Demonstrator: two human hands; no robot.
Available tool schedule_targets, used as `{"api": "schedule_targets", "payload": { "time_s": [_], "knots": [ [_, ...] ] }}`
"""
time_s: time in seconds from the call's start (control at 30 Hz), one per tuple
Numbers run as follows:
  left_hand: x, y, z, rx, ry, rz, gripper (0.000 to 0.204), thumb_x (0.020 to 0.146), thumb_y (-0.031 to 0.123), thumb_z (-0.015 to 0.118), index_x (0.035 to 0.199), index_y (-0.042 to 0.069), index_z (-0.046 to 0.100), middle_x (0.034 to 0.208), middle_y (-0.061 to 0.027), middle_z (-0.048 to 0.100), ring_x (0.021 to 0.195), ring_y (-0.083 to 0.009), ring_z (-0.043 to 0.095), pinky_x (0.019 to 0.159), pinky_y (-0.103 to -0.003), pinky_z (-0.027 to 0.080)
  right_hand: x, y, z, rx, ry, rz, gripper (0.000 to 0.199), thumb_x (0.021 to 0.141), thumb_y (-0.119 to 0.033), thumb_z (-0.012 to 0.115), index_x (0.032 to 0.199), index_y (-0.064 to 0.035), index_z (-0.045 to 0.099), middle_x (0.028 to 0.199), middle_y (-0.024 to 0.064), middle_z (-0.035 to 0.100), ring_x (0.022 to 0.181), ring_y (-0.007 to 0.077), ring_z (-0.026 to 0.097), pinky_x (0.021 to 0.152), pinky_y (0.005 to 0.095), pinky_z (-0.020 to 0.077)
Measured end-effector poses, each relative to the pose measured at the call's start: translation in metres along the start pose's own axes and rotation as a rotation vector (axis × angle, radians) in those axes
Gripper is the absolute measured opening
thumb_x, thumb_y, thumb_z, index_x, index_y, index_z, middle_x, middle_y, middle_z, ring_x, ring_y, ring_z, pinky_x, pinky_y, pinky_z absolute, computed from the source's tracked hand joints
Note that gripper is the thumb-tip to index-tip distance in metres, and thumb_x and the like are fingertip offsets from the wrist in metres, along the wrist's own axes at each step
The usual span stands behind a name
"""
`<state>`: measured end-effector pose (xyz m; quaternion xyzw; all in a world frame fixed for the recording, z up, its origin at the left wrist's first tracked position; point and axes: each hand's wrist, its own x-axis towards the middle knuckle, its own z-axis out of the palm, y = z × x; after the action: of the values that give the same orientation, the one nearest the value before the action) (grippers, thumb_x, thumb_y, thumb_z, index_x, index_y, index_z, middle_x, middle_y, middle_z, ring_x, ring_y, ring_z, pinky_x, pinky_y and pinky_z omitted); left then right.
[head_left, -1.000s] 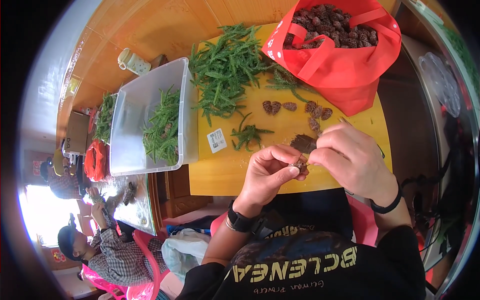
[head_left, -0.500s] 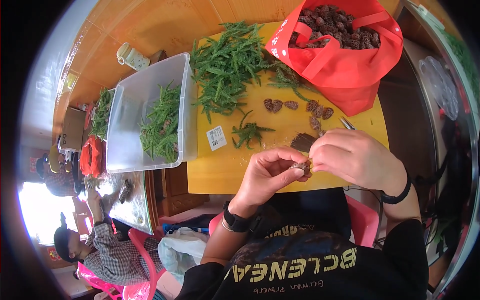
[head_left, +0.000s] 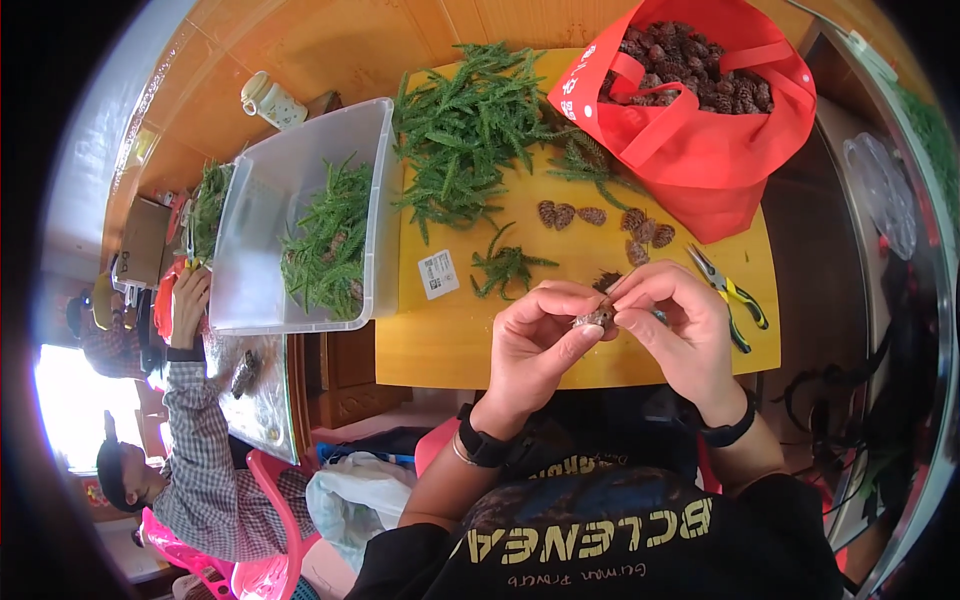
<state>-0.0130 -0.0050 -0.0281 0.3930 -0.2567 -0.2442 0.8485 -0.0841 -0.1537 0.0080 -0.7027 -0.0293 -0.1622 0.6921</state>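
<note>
Above the table's near edge, my left hand (head_left: 535, 335) pinches a small brown pine cone (head_left: 596, 318) between thumb and fingers. My right hand (head_left: 685, 325) closes on the cone's other side, thumb and fingertips against it; anything thin between them is too small to make out. Just beyond the fingers, the tip of a dark brown bundle of thin strands (head_left: 606, 281) shows, mostly hidden. Pliers (head_left: 733, 292) with yellow and black handles lie to the right of my right hand. Several loose pine cones (head_left: 591, 216) rest farther back, near a small green sprig (head_left: 507, 266).
A red bag (head_left: 700, 185) full of pine cones stands at the back right. Green sprigs (head_left: 465, 140) are heaped at the back of the yellow table (head_left: 440, 350). Left of it is a clear plastic bin (head_left: 385, 215) with more sprigs. A co-worker (head_left: 215, 480) sits far left.
My right hand has shifted left and turned, its fingertips now against the cone. The pliers, mostly hidden before, show fully. The co-worker's arm has reached farther away.
</note>
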Motion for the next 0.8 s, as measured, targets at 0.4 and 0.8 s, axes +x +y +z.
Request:
{"api": "schedule_targets", "payload": {
  "time_s": [0.4, 0.8],
  "knots": [
    [-0.002, 0.0, 0.002, 0.008, 0.034, -0.003, 0.015, 0.08, -0.006, 0.06, 0.095, -0.001, 0.06, 0.098, -0.0112, 0.056, 0.088, -0.0212, 0.061, 0.077, -0.035, 0.055, 0.008, -0.012, -0.007, -0.058, -0.106, 0.049, 0.003, 0.087, 0.0, 0.054, 0.088, 0.0024, 0.052, 0.093, 0.0157, 0.063, 0.091, 0.0216, 0.062, 0.079, 0.0305, 0.0494],
    [-0.003, 0.006, -0.003, 0.084, -0.01, -0.096, 0.011, 0.078, -0.005, 0.062, 0.089, -0.001, 0.061, 0.094, -0.0121, 0.056, 0.082, -0.0223, 0.063, 0.073, -0.034, 0.056, 0.019, -0.023, -0.02, -0.403, -0.29, -0.123, 0.006, 0.081, -0.001, 0.06, 0.081, 0.0002, 0.054, 0.087, 0.0135, 0.064, 0.084, 0.022, 0.064, 0.073, 0.0311, 0.0497]
  ]
}}
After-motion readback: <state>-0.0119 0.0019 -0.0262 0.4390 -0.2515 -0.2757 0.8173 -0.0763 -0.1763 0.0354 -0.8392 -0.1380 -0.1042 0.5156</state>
